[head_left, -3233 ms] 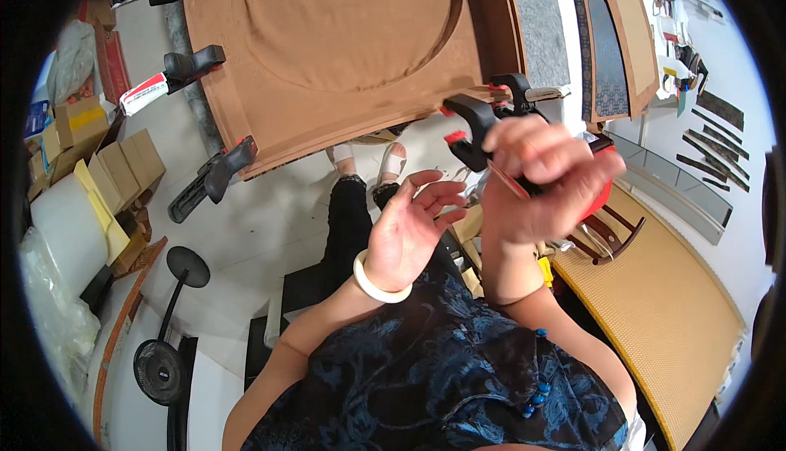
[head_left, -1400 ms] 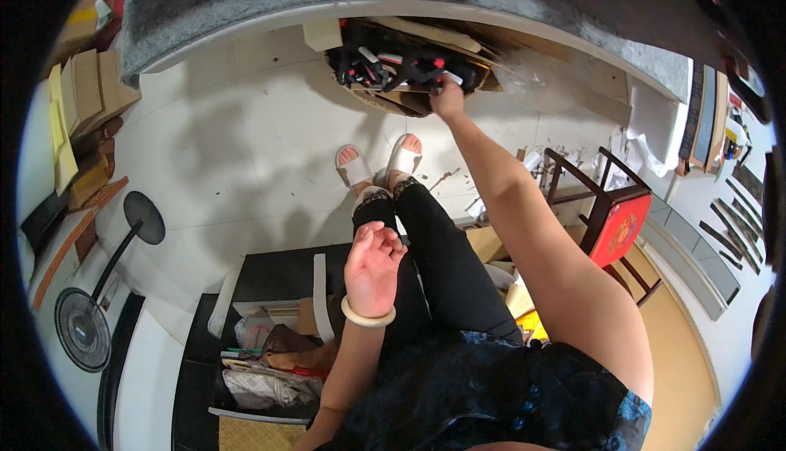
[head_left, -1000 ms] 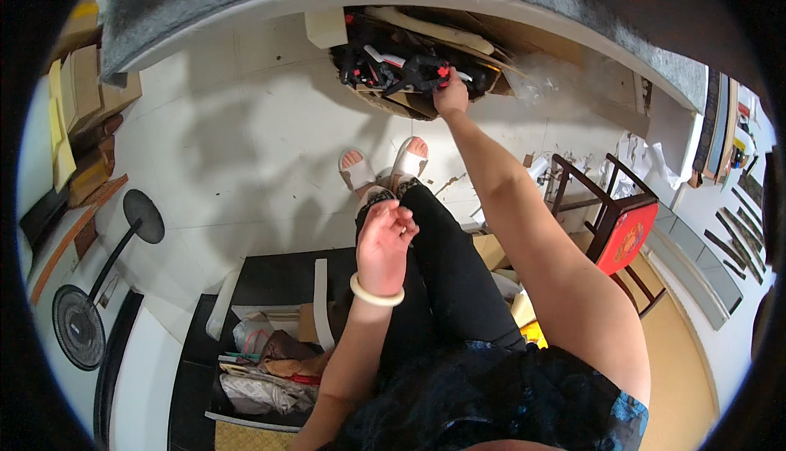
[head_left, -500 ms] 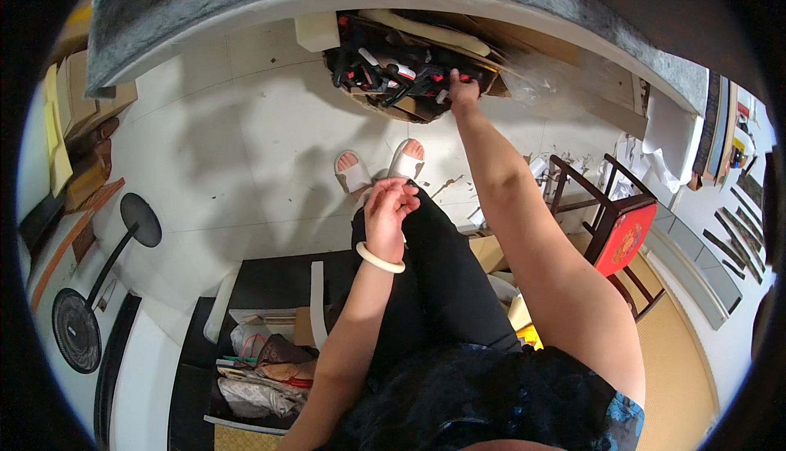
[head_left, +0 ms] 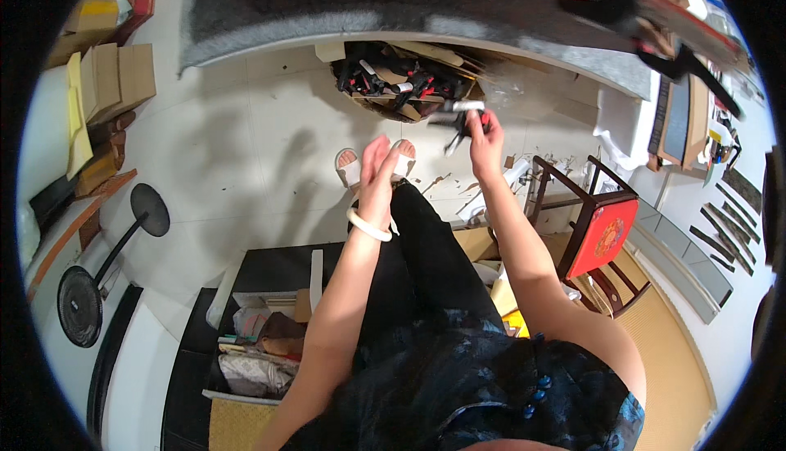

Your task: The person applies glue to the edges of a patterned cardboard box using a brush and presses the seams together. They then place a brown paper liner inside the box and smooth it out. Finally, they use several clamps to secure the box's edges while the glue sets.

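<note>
My right hand [head_left: 485, 146] is closed on a black-and-red clamp [head_left: 459, 127] with a pale end, held over the floor just this side of a box [head_left: 386, 114]. Inside that box lies a heap of similar black-and-red clamps [head_left: 401, 83]. My left hand [head_left: 376, 171] is in the air above my feet, fingers stretched out, with nothing in it. A cream bangle [head_left: 368, 226] circles my left wrist. At the upper right, a larger black-and-red clamp [head_left: 655, 29] is partly blurred at the table's edge.
A dark-topped table [head_left: 393, 9] overhangs the box. On my right stands a wooden chair with a red seat [head_left: 604, 238]. Behind my left arm is an open drawer [head_left: 262, 353] holding cloth and papers. Cartons [head_left: 123, 83] and a black stand [head_left: 123, 250] are at the left.
My right hand has come out of the box, back toward me, bringing a clamp. My left hand has straightened its fingers and shifted slightly forward. The view has tilted, showing more of the table.
</note>
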A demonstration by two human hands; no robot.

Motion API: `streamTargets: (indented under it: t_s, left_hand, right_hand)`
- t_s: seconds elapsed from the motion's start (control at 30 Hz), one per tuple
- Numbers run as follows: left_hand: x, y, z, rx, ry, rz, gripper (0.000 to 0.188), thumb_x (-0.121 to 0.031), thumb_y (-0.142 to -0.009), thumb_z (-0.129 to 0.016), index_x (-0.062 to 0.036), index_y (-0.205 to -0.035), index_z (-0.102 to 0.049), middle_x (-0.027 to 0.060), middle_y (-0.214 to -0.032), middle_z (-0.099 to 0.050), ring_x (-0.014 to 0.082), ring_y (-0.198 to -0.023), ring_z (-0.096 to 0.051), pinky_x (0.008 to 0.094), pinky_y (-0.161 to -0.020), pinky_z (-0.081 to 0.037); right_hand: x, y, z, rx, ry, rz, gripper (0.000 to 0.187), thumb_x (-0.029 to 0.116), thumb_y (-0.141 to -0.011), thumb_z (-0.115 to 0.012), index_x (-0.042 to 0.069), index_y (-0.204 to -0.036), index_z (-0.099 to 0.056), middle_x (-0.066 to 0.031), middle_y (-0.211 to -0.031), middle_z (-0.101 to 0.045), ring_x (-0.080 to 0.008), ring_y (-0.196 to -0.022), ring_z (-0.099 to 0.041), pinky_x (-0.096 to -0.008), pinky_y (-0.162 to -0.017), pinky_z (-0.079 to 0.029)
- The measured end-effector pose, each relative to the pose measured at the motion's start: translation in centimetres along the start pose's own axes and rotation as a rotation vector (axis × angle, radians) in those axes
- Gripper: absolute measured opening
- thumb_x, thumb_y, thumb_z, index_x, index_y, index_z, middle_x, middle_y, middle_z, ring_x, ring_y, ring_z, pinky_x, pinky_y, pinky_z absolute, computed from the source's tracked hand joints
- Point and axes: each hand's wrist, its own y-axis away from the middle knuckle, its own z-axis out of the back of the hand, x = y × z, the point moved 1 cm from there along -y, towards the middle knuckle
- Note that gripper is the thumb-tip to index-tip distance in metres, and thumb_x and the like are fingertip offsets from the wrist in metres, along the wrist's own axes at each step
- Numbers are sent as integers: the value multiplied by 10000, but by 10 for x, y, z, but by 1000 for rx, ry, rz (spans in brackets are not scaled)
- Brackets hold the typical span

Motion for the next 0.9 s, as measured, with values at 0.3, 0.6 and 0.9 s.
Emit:
streamTargets:
  t_s: [0.3,0.6,0.9]
  left_hand:
    - [-122,69,-75,177,375,-152,42,-73,-977,-578,-60,-962,-541,132,-1054,-640,258,-991,-658,495,-1071,-497]
    - [-249,127,-107,977,-649,50,351,-364,-1085,-520,-45,-988,-628,-43,-715,-482,25,-593,-452,222,-492,-382]
    - [-303,127,-75,768,175,472,552,-548,-1053,-455,-24,-1184,-568,50,-707,-542,179,-531,-568,331,-528,-505]
  right_hand:
    - [244,134,26,283,-257,-139,382,85,-938,-758,43,-1247,-536,14,-951,-658,-72,-877,-607,-244,-825,-508]
    - [382,120,25,700,503,310,458,321,-751,-897,-6,-1019,-720,-155,-791,-720,-255,-707,-705,-337,-695,-557]
    - [404,147,-48,331,-166,460,1183,688,-780,-768,-16,-1576,-249,-206,-1430,-509,-323,-1333,-521,-480,-1131,-377]
